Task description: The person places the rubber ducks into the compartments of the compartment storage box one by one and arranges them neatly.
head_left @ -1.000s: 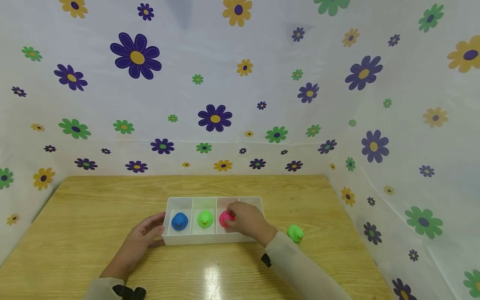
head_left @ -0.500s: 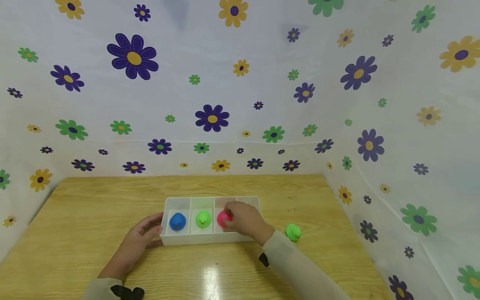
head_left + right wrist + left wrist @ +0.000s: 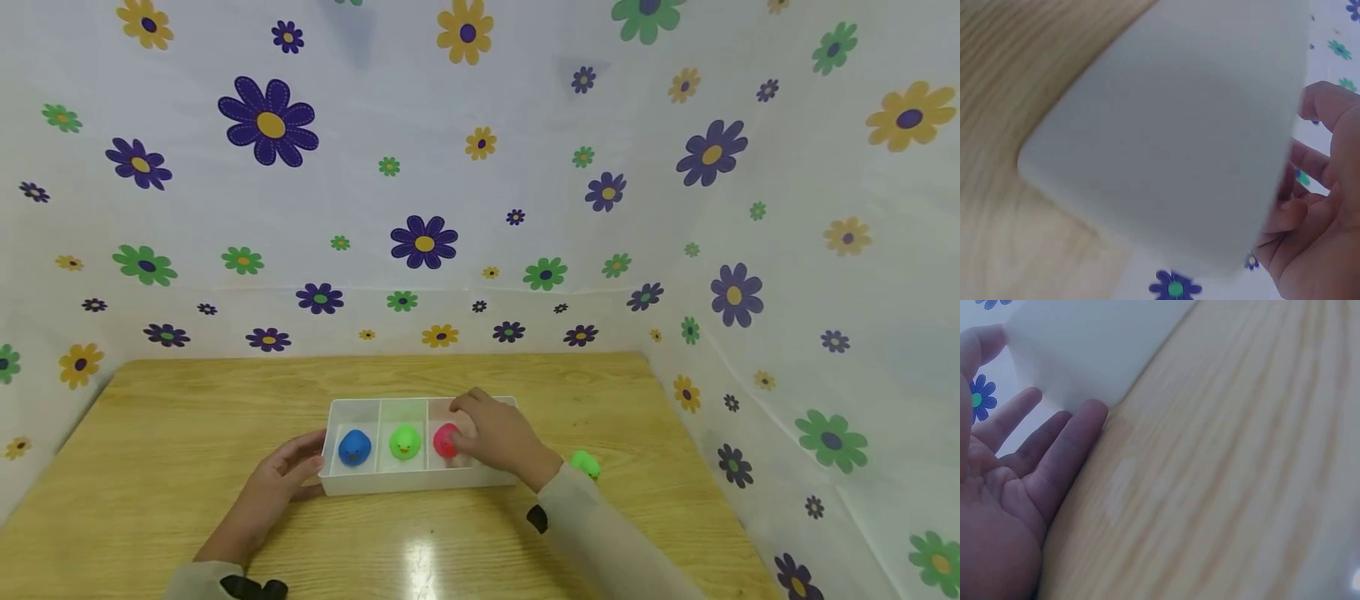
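A white divided tray (image 3: pixel 408 481) stands on the table with rubber ducks in its compartments. From the left come a blue duck (image 3: pixel 355 450), a green duck (image 3: pixel 405 444) and a pink duck (image 3: pixel 444 443). At the tray's left end, my left hand (image 3: pixel 268 483) touches the end wall with extended fingertips, its thumb at the rim. My right hand (image 3: pixel 504 442) hovers over the right part, fingers spread beside the pink duck; whether a fingertip still touches it is unclear. That hand hides most of the rightmost compartment. In the right wrist view the tray wall (image 3: pixel 1166 131) covers some fingers.
Another green duck (image 3: pixel 586 463) lies on the wooden table (image 3: pixel 187 417), right of the tray and partly behind my right sleeve (image 3: pixel 600 533). A white flower-patterned sheet (image 3: pixel 337 183) rises along the table's back and right sides.
My right hand has let go of the pink duck, its fingers opening and lifting slightly to the right. The duck stays in its compartment. My left hand keeps its place at the tray.
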Demonstrator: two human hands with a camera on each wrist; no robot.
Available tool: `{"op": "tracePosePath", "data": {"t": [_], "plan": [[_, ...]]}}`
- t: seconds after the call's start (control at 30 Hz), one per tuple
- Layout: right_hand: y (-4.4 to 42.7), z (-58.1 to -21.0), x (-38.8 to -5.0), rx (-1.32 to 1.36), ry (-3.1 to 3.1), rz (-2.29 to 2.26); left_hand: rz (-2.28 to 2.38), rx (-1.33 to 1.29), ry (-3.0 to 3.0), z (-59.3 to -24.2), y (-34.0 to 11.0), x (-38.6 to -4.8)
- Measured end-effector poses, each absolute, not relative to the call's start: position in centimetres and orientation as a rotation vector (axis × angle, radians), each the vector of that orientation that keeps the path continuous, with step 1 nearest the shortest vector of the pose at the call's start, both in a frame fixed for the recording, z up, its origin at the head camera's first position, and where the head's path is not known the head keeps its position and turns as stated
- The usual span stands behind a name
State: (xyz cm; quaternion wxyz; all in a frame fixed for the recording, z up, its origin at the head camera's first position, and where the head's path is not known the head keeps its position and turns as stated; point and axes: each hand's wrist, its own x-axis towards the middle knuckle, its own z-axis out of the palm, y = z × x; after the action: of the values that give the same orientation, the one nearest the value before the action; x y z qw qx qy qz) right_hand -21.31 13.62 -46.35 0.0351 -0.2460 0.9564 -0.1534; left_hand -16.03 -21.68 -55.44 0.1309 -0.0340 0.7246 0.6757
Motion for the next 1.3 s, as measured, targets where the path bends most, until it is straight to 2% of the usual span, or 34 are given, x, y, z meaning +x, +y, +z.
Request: {"op": "tracePosePath", "data": {"t": [0.17,0.33,0.53,0.7,0.97,1.3], "plan": [[17.5,-45.0,-21.1,-0.819,3.018,-0.604,1.956,-0.089,2.109,-55.3,-21.5,-15.9],[23.2,-44.6,-21.1,-0.694,3.014,-0.739,1.965,-0.091,2.111,-55.3,-21.6,-15.8],[29.9,-45.7,-20.3,-0.643,2.901,-0.914,1.948,-0.101,2.126,-55.2,-21.8,-15.7],[33.2,-47.2,-18.8,-0.656,2.795,-0.976,1.925,-0.102,2.135,-55.0,-21.9,-15.6],[35.1,-50.0,-17.4,-0.631,2.649,-1.043,1.944,-0.098,2.125,-55.2,-21.8,-15.8],[34.6,-50.1,-17.0,-0.547,2.648,-1.076,1.953,-0.104,2.118,-55.2,-21.6,-15.9]]}}
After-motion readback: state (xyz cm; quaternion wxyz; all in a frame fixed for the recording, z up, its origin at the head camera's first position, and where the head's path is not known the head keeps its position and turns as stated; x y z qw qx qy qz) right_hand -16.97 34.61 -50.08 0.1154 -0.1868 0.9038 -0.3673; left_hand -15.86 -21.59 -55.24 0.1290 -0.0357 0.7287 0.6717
